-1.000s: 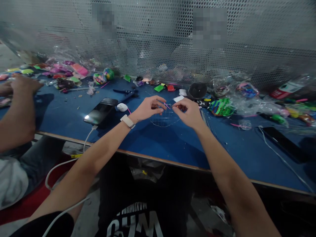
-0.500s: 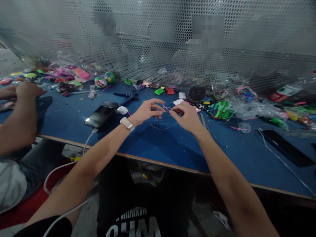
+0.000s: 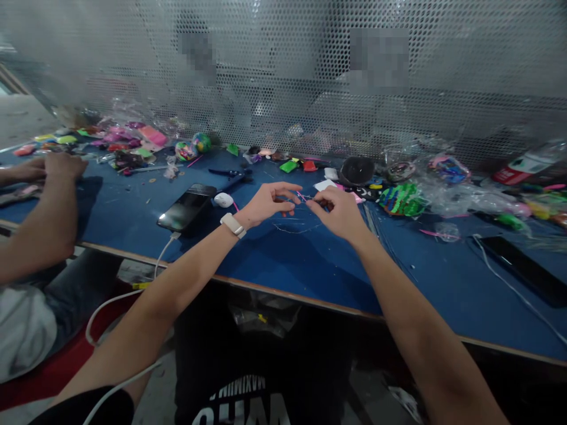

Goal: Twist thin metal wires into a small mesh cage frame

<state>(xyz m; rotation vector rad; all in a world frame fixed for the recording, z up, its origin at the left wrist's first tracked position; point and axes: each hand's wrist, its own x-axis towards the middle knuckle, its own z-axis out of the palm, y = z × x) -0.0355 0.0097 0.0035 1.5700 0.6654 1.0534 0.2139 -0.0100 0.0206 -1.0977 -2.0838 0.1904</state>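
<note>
A thin pink strip (image 3: 302, 196) stands between my hands, above the middle of the blue table. My right hand (image 3: 334, 208) is closed in a pinch at its lower end. My left hand (image 3: 271, 203), with a pale band on the wrist, has thumb and index finger apart; the index fingertip is at the strip's upper end. Just below the fingers shows a faint curved outline of thin wire (image 3: 292, 231); how it is held, I cannot make out. Several long thin wires (image 3: 381, 236) lie right of my right hand.
Left of my hands are a white mouse-like object (image 3: 224, 200), a phone (image 3: 186, 208) on a cable and dark-handled pliers (image 3: 233, 176). A black bowl (image 3: 357, 171), a green-striped piece (image 3: 402, 199), plastic bags and another phone (image 3: 525, 268) lie rightward. A co-worker's hand (image 3: 64, 167) works at far left.
The whole view has shifted slightly, so everything sits a little farther right. My hands keep nearly the same pose around the pink strip.
</note>
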